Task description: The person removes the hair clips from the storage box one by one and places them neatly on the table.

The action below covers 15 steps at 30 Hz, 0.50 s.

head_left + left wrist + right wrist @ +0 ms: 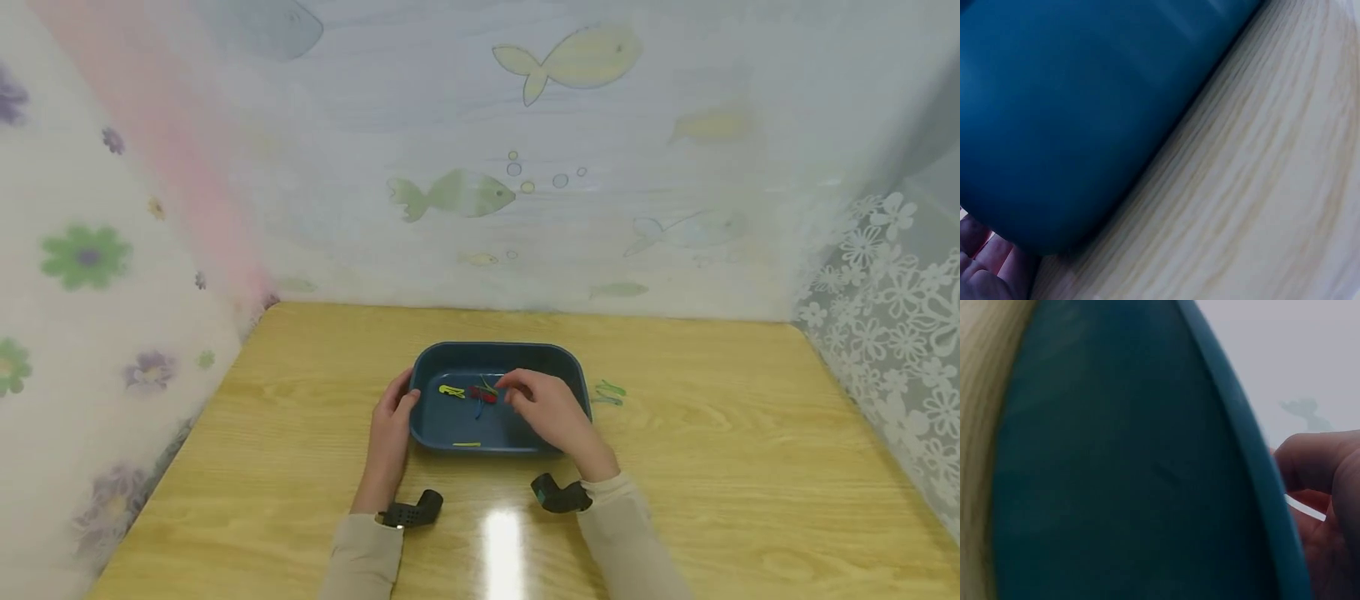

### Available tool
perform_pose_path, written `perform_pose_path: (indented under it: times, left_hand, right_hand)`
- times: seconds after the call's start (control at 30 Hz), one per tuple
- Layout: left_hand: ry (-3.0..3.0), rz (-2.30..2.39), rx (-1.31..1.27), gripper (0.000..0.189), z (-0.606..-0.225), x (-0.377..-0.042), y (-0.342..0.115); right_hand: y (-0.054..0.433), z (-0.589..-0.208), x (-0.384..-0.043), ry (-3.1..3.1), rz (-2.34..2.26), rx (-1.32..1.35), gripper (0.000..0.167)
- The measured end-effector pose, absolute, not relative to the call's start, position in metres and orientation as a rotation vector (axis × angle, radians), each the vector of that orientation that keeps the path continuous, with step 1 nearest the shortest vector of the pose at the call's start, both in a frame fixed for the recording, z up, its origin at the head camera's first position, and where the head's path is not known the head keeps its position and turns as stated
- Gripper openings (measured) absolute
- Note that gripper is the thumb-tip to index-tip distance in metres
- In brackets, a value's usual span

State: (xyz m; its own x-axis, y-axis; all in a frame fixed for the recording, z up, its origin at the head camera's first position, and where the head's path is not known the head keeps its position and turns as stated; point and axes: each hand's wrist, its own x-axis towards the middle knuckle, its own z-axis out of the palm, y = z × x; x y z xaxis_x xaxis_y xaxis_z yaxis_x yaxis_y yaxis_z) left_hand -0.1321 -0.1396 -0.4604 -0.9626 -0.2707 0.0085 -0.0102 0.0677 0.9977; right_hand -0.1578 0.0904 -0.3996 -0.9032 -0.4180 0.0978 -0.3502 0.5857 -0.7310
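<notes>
A dark blue plastic basin (487, 446) sits on the table. My left hand (388, 425) grips its left end, thumb over the rim and the other fingers against the outer wall. The left wrist view shows those fingers (994, 269) beside the basin's corner. Reaching over the right side, my right hand (551, 408) has bent, loosely spread fingers near a small pile. That pile has a red piece (483, 395), a green strand (487, 383) and a blue strand (479, 408). In the right wrist view the basin wall (1135, 475) hides the fingertips.
Left of the pile lies a looped yellow piece (452, 391). A thin yellow strip (467, 444) is near the basin's front wall. Thin green pieces (611, 389) lie on the wooden table (712, 433) to the right. A fish-patterned curtain (450, 250) hangs behind the table.
</notes>
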Motion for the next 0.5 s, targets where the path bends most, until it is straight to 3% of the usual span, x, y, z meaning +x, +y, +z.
perform_pose_path:
  times: [0.5]
  left_hand:
    - [-2.164,-1.993,0.286,0.034,-0.4607,-0.1322,-0.1392]
  right_hand:
    - [0.0798,-0.4085,-0.1605,2.688,-1.309,-0.573,0.030]
